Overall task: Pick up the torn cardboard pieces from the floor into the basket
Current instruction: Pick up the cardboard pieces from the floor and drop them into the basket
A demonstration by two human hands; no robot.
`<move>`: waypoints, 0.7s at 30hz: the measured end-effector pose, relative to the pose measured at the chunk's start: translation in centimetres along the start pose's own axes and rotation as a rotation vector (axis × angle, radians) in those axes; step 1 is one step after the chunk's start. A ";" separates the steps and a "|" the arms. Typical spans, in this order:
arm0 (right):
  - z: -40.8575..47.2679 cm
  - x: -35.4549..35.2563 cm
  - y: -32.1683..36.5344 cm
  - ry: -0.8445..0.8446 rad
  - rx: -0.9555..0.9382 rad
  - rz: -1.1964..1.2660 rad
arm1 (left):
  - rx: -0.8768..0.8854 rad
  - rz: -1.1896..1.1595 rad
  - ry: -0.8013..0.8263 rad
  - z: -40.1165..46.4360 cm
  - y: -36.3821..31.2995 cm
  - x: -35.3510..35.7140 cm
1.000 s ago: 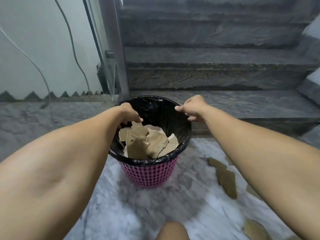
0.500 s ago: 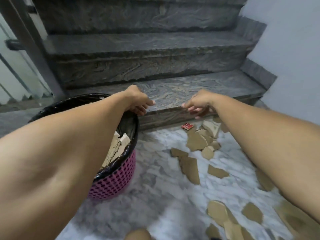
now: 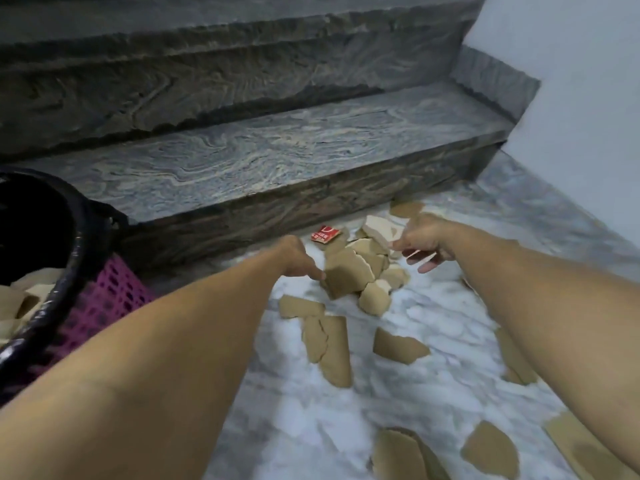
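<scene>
A heap of torn brown cardboard pieces (image 3: 360,268) lies on the marble floor at the foot of the stairs. My left hand (image 3: 294,258) reaches down to the heap's left edge, a fingertip touching the biggest piece (image 3: 346,277). My right hand (image 3: 420,242) hovers over the heap's right side with fingers spread and nothing in it. The pink basket (image 3: 104,306) with a black liner stands at the far left; cardboard scraps (image 3: 20,303) lie inside it. More torn pieces (image 3: 329,341) are scattered nearer to me.
A small red printed scrap (image 3: 325,233) lies just behind the heap. The grey stone step (image 3: 277,157) rises right behind it. A pale wall (image 3: 571,98) closes the right side. Flat cardboard pieces (image 3: 488,448) lie on the floor near the bottom right.
Both hands left the basket rim and swung right and down to the cardboard heap. My view turned right, so the basket now sits at the left edge.
</scene>
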State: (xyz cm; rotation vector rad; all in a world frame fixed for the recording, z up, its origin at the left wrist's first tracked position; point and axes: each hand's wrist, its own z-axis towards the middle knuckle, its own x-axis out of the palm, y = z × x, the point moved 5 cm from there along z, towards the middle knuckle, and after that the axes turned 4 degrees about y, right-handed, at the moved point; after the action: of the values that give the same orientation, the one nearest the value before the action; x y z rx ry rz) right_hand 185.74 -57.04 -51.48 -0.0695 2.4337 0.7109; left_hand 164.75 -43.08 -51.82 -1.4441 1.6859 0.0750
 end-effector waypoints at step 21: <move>18.2 -5.0 -2.4 -0.147 -0.023 -0.410 | -0.055 0.317 -0.098 16.8 -3.9 6.9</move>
State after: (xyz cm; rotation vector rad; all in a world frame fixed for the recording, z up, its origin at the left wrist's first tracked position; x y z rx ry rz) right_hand 200.07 -50.43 -62.20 -0.4921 2.1736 0.5355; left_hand 177.97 -40.22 -64.47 -1.1815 1.8288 0.3634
